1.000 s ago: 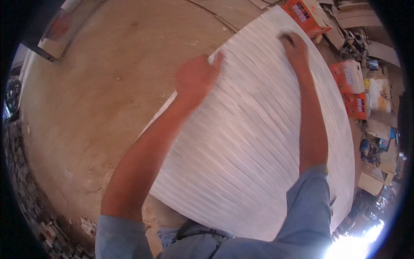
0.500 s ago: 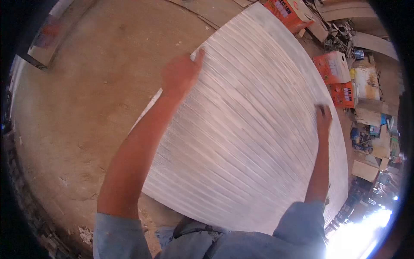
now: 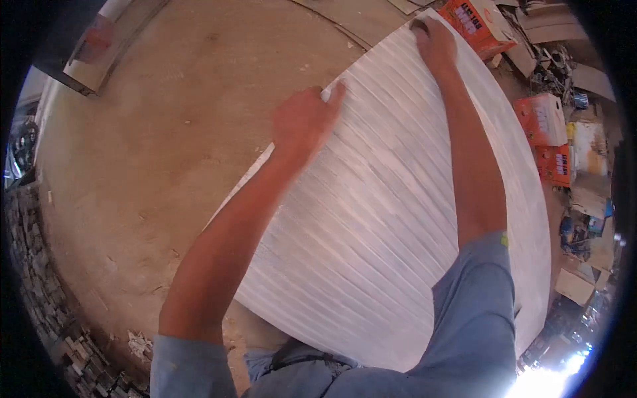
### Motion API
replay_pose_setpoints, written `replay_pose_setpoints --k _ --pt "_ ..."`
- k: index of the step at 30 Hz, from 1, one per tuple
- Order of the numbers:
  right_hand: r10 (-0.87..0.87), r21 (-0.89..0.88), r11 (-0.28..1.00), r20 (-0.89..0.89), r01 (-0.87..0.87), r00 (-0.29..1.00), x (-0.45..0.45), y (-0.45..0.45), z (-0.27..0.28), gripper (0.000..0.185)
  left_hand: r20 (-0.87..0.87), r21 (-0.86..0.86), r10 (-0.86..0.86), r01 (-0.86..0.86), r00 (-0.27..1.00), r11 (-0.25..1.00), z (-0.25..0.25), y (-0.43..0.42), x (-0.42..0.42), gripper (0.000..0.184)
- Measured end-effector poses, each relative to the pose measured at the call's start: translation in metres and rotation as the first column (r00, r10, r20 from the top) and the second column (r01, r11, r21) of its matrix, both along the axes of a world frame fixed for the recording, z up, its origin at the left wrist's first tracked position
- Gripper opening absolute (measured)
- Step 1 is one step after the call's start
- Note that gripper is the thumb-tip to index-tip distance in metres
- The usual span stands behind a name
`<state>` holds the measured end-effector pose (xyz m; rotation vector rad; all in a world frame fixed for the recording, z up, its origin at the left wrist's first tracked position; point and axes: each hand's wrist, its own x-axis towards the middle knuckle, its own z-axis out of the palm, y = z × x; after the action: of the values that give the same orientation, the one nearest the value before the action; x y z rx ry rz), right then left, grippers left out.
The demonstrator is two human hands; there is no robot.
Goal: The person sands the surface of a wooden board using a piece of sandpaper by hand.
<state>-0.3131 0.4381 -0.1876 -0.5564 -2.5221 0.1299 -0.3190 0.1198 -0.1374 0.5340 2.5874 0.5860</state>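
A large white panel [image 3: 371, 199] with slanting ridges or streaks lies in front of my body. My left hand [image 3: 305, 119] is closed on its far-left edge, thumb over the upper face and fingers along the rim. Near the panel's far corner, my right hand [image 3: 436, 45] rests on the surface with its fingers curled. Something small and dark shows at those fingertips; its kind cannot be made out.
Brown dusty floor [image 3: 152, 172] spreads to the left. Orange printed cartons [image 3: 478, 26] and piled scrap stand along the right side. At lower left is a heap of small blocks [image 3: 86, 365]. A light-coloured box-like object [image 3: 106, 46] stands at upper left.
My right hand has moved from the panel's right side up to its far corner, and that arm is stretched further forward. My left hand keeps its hold on the edge. The view has shifted slightly.
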Motion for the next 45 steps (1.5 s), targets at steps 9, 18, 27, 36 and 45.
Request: replay_pose_setpoints --k 9,18,27,36,45 --pt "-0.109 -0.099 0.988 0.085 0.117 0.99 0.209 0.053 0.014 0.035 -0.052 0.034 0.013 -0.011 0.999 0.999 -0.016 0.004 0.002 0.07" --pt "-0.31 -0.283 0.883 0.251 0.376 0.917 0.455 0.089 0.049 0.02 -0.114 0.056 -0.009 0.016 0.993 0.998 -0.021 0.0 0.0 0.067" --pt "0.089 -0.093 0.992 0.06 -0.083 0.994 0.068 0.028 0.007 0.038 -0.072 0.044 -0.006 0.009 0.997 0.999 -0.012 0.001 0.002 0.067" --pt "0.038 -0.084 0.996 0.031 -0.035 0.999 0.049 -0.004 0.023 0.035 -0.128 -0.008 0.029 -0.031 0.991 0.999 -0.021 0.009 -0.001 0.071" --pt "-0.369 -0.297 0.839 0.303 0.455 0.878 0.509 0.097 0.051 0.022 -0.136 -0.006 -0.01 0.009 0.991 1.0 -0.02 0.004 0.003 0.072"
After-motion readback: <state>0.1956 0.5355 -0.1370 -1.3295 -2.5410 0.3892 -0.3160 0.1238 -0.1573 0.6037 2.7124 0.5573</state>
